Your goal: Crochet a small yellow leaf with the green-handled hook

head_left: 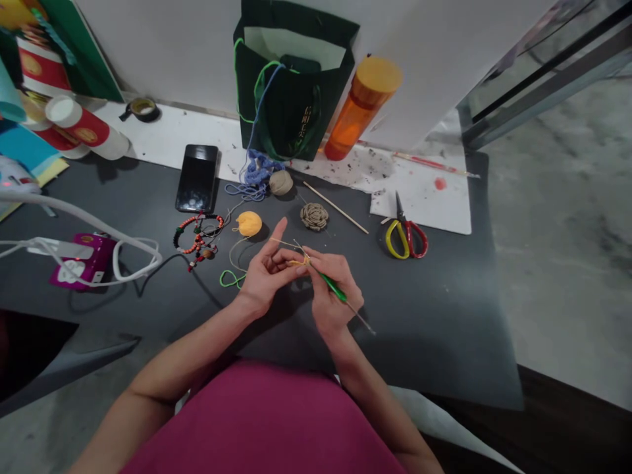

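My right hand (332, 289) is closed round a green-handled crochet hook (334, 288), its metal tip pointing up toward my left hand. My left hand (266, 268) pinches a thin yellow yarn strand (299, 262) between thumb and fingers, with the index finger raised. The strand runs back to a small yellow yarn ball (248, 223) lying on the dark mat (424, 309) just beyond my hands. A green loop of cord (228, 279) lies left of my left wrist.
Beyond the hands lie a beige yarn ball (281, 182), a coiled beige piece (315, 216), blue yarn (257, 172), a wooden stick (336, 207), scissors (405, 236), a phone (197, 178), beaded bracelets (197, 238), a green bag (291, 85) and an orange bottle (360, 108). White cables (99, 247) run at left.
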Demonstrator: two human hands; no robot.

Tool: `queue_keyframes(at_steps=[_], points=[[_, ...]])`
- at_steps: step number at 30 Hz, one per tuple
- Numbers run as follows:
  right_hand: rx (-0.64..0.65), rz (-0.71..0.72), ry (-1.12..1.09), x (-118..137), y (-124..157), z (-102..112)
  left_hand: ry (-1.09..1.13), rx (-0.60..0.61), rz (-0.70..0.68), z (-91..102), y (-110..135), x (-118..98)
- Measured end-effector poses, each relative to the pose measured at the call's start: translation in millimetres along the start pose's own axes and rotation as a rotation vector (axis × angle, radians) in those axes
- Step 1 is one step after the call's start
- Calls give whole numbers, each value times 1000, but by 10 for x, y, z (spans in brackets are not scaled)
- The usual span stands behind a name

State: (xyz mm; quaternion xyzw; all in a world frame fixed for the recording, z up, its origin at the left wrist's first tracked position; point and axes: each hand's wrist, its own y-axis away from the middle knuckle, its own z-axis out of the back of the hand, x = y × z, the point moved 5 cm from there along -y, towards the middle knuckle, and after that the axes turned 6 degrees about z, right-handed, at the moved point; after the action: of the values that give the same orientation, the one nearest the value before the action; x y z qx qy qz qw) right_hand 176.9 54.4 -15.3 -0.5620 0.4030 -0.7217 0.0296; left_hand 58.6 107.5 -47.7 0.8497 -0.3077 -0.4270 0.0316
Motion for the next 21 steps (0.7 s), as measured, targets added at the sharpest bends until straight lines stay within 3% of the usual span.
queue_keyframes(at_steps=[5, 8, 15, 21], points=[[-133, -428, -402, -224, 75, -101, 36, 30, 65, -13, 7, -6], [-115, -553, -471, -297, 70, -117, 44, 11, 92, -8, 9, -25], [-22, -613, -459, -342, 9, -97, -3, -13, 98, 20, 3, -69], [37, -563, -438, -331, -38, -93, -27, -37, 75, 62, -11, -102]])
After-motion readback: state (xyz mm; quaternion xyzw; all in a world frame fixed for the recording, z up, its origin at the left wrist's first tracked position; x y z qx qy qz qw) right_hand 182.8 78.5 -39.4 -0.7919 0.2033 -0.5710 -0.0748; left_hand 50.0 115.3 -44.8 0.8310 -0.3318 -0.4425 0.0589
